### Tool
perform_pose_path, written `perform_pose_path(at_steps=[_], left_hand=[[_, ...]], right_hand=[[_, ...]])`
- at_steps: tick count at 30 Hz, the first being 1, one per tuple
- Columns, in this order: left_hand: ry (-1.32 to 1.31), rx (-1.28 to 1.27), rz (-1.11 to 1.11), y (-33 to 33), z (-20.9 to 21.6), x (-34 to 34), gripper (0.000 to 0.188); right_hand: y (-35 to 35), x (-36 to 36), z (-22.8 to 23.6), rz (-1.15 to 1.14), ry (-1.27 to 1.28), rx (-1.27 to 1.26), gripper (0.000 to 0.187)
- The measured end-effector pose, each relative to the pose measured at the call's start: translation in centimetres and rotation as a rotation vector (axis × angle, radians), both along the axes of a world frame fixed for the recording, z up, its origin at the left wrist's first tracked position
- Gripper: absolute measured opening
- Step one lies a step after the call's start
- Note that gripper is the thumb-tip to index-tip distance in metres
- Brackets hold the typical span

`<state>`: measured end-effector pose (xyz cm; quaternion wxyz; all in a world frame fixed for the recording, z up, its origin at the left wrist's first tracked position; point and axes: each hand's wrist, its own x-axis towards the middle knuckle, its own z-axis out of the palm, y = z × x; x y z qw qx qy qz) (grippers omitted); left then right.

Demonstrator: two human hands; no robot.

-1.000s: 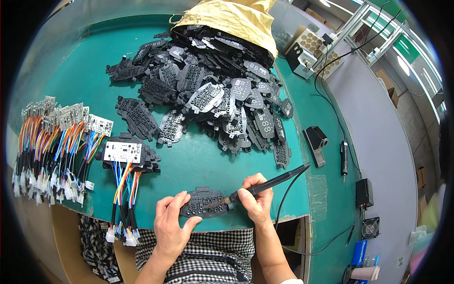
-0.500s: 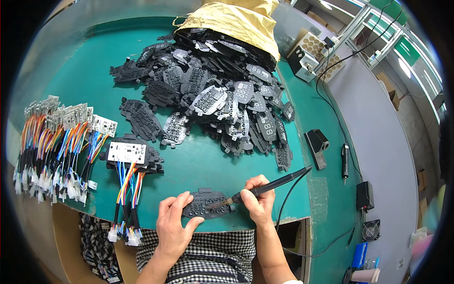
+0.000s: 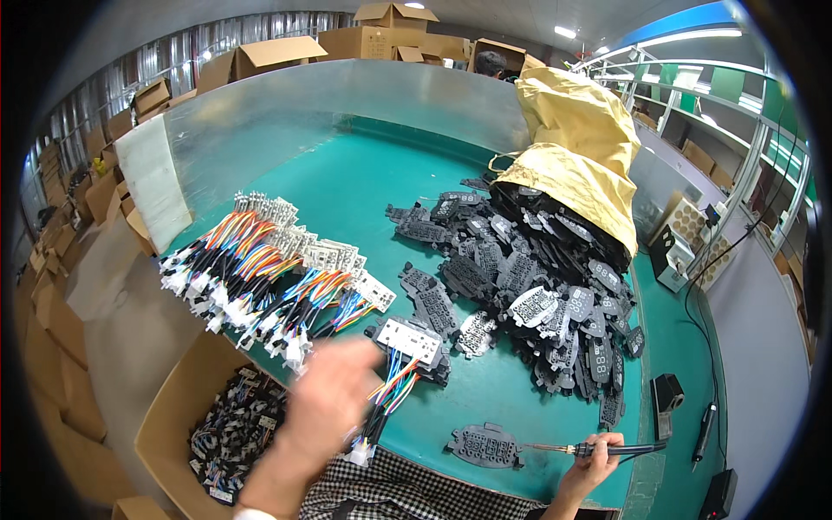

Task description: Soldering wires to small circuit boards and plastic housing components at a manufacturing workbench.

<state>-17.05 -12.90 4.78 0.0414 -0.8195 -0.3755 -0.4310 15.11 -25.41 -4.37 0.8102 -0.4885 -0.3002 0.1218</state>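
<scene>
My right hand (image 3: pixel 591 468) grips a soldering iron (image 3: pixel 620 450) with a dark handle. Its thin metal tip points left, at the right end of a black plastic panel (image 3: pixel 485 447); whether they touch I cannot tell. That panel lies face down near the table's front edge. My left hand (image 3: pixel 334 394), smeared by motion, is off the panel, close to a white circuit board (image 3: pixel 409 341) with coloured wires. This board rests on a small stack of black panels (image 3: pixel 438 370). Rows of wired boards (image 3: pixel 338 257) spread to the left, their white plugs hanging toward me.
A large heap of black panels (image 3: pixel 520 269) spills from a yellow sack (image 3: pixel 568 178). At the right are an iron stand (image 3: pixel 666 394) and a black electric screwdriver (image 3: pixel 704 433). Below the table's left edge, a cardboard box (image 3: pixel 165 412) holds many wired parts.
My left hand has let go of the black panel and moved left toward the wired boards. The iron's tip has shifted from over the panel to its right end. The view has swung left and up.
</scene>
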Motion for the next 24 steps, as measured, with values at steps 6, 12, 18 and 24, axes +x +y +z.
perform_pose_path(at_steps=[6, 12, 18, 24], left_hand=[[0.213, -0.061, 0.227, 14.1, 1.5, -7.3, 0.038], [0.358, -0.154, 0.19, 16.6, 0.3, -7.9, 0.044], [-0.11, 0.357, 0.232, 9.9, 6.4, -9.8, 0.046], [0.042, 0.353, 0.145, 0.4, 9.8, -3.0, 0.05]], right_hand=[[1.1, -0.7, 0.8, -0.025, 0.109, -0.016, 0.011], [1.0, -0.6, 0.8, 0.022, 0.097, -0.046, 0.012], [0.6, -0.8, 1.0, 0.039, 0.098, -0.041, 0.013], [0.4, -0.3, 1.0, -0.038, 0.086, -0.075, 0.015]])
